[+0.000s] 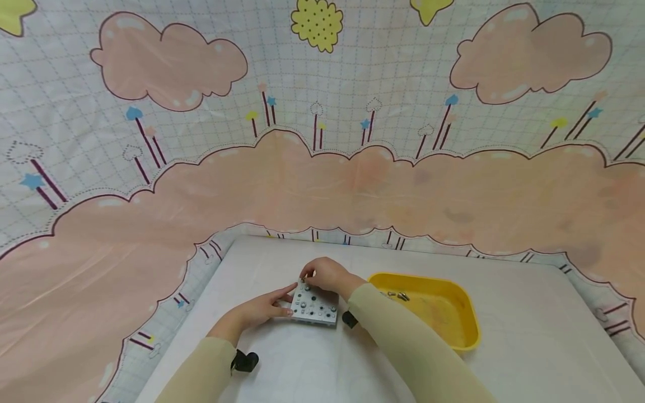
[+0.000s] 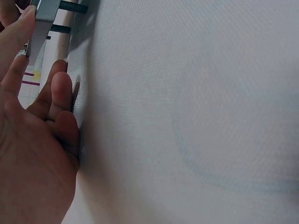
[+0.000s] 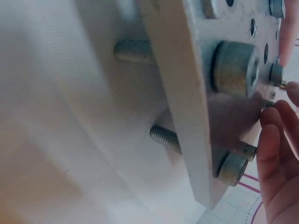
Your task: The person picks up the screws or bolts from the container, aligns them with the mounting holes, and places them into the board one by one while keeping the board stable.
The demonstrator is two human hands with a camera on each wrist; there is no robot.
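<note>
1. Metal plate, one: grey, drilled with holes; on the bench, left of the tray, between the two hands.
2. Bolts, several: thick round heads on the plate's upper face, threaded shanks projecting from its underside.
3. Left hand: clamped on the plate's left edge, thumb towards the near side, a forefinger towards the far corner; the other fingers loosely bent.
4. Right hand: fingertips together over the plate's far left corner, pinching what appears to be a small screw, though the fingers partly hide it from me.
5. Tray, one: yellow, shallow, rounded corners; right of the plate, behind the right forearm.
6. Loose screws, a few: inside the tray, towards its far left part.
7. Cloth: pink clouds and grid pattern, hanging behind the bench.
</note>
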